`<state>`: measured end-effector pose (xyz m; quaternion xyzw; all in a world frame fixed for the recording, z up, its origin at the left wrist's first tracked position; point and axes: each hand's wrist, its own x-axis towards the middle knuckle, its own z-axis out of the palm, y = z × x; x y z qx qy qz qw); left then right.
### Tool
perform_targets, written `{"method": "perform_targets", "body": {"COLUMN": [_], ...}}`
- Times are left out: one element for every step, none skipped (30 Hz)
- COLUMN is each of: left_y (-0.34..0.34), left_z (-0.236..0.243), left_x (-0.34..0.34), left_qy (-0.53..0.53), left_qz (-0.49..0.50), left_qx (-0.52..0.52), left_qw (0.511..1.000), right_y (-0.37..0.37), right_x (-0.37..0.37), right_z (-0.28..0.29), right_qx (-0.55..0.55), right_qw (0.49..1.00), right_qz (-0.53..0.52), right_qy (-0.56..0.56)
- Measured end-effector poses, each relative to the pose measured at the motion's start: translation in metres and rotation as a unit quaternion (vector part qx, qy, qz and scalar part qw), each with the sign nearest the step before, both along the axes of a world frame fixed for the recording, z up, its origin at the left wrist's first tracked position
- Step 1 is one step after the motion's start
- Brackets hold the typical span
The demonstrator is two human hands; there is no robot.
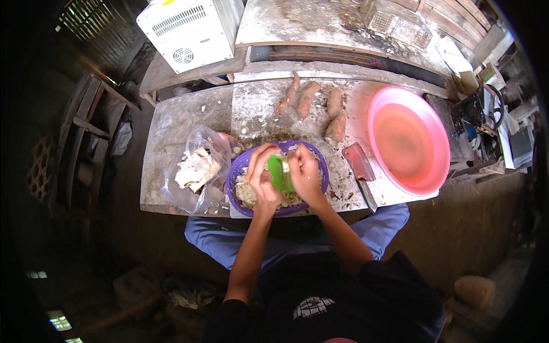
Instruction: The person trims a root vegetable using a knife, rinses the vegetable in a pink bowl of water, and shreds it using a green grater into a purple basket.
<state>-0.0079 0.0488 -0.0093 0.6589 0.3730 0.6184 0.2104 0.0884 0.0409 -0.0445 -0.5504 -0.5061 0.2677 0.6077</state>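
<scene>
My left hand (264, 182) is closed around a bright green hand slicer (275, 172), holding it tilted over a purple oval basket (231, 184). Against the slicer's other side, my right hand (305, 176) has its fingers closed on a pale peeled root piece, only a bit of which shows between the hands. Thin whitish slices (246, 195) lie in the basket beneath both hands. A cleaver (359, 164) with a dark handle rests on the table just right of the basket.
Several unpeeled brown roots (335, 121) lie beyond the basket. A pink basin (441, 134) of cloudy brownish water stands at the right. On the left, a clear plastic bag (173, 178) holds pale peelings. A white vented machine (189, 34) sits at the back left.
</scene>
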Motion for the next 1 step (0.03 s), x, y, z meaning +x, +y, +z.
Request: {"method": "perform_targets", "body": {"left_y": [0.0014], "left_z": [0.0007], "left_x": [0.0014], "left_qy": [-0.002], "left_qz": [0.000], "left_qx": [0.003], "left_qw": [1.000], "right_y": [-0.0041], "right_x": [0.0001], "right_z": [-0.0029], "right_qx": [-0.039], "right_qw": [0.998], "right_qz": [-0.003], "right_qy": [-0.044]}}
